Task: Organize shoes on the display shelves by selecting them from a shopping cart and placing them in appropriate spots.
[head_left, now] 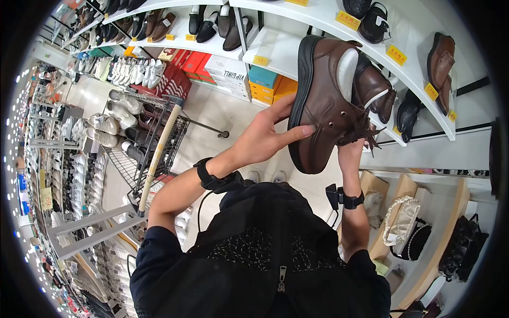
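A brown leather lace-up shoe [321, 114] with a thick black sole is held up in front of me, with pale paper stuffing in its opening. My left hand [270, 132] grips its sole side, the thumb pressed on the upper and the fingers behind. Just behind it, to the right, is a second dark brown shoe [374, 87], also with pale stuffing. My right hand [351, 153] is under the lace end of the front shoe, closed around the pair from below. Laces and leather hide most of its fingers, so where it grips each shoe is not visible.
White shelves [275, 61] with shoes and yellow price tags curve across the top. Shoeboxes [225, 69] stand beneath. A shopping cart [159, 151] holding several shoes is at the left. Bags hang on a wooden rack [424, 265] at the lower right.
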